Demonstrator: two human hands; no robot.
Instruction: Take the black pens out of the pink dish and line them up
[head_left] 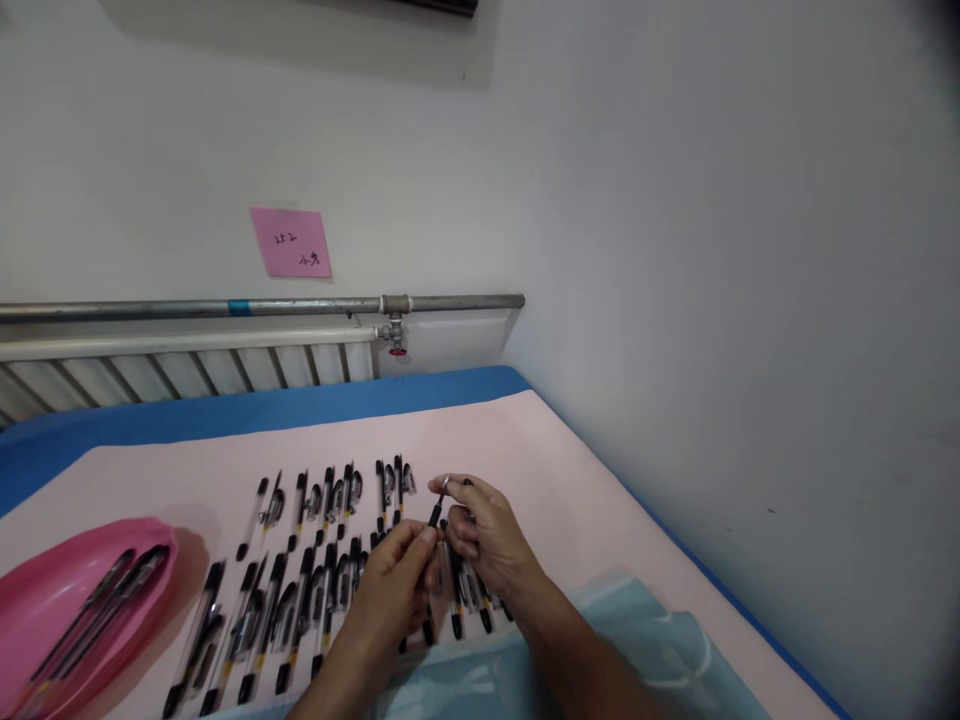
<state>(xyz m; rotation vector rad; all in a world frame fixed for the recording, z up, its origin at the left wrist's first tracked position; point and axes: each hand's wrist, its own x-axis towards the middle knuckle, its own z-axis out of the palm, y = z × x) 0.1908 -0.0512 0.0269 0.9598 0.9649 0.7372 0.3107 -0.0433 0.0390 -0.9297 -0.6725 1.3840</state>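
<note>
Above the rows of pens, my left hand pinches a pen by its black grip section, front end pointing up. My right hand is closed at that front end, its fingertips on a small shiny pen tip. A dark end of something shows among the right fingers; what it belongs to is hidden. Pen parts lie in two rows on the pink sheet: clear barrels with black ends, and black caps with clips. My hands and forearms cover part of the nearer row.
A pink basin with several pens stands at the left. The pink sheet lies over a blue surface. Light blue cloth is at the near edge. A radiator, pipe and walls bound the back and right.
</note>
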